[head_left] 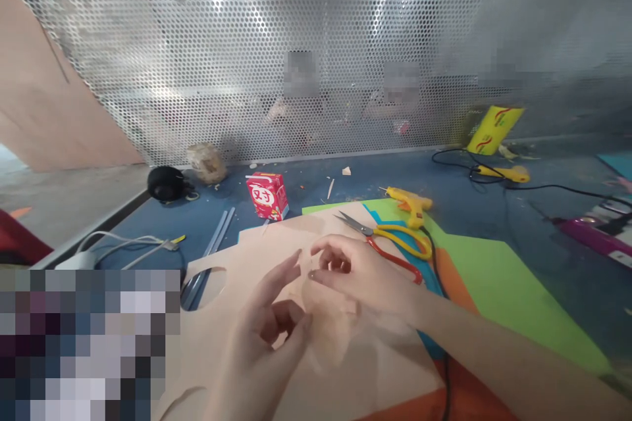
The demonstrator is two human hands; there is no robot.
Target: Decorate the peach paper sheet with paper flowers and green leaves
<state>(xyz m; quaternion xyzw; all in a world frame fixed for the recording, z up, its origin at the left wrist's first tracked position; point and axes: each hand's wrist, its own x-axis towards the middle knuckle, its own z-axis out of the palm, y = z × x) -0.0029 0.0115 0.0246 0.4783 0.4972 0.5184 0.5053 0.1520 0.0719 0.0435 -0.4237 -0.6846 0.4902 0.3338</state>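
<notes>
My left hand [269, 335] is over a pale beige sheet [385, 362], its thumb and fingers apart, with no object between them. The thumb tip is close to a small, rounded beige piece [328, 342] lying on the sheet; whether it touches is unclear. My right hand [353, 270] is curled just above that piece, thumb and forefinger brought near each other. Something tiny may be at those fingertips, too small to name. Beyond the right hand lie scissors [363, 227] with one yellow and one red handle, blades partly apart.
Green sheets [498, 283] and orange sheets [474, 381] lie under the beige one. A yellow glue gun [409, 200] trails a black cord past my right arm. A pink drink carton [266, 196], glue sticks [212, 247] and a jar [206, 163] stand or lie toward the perforated metal panel [237, 66].
</notes>
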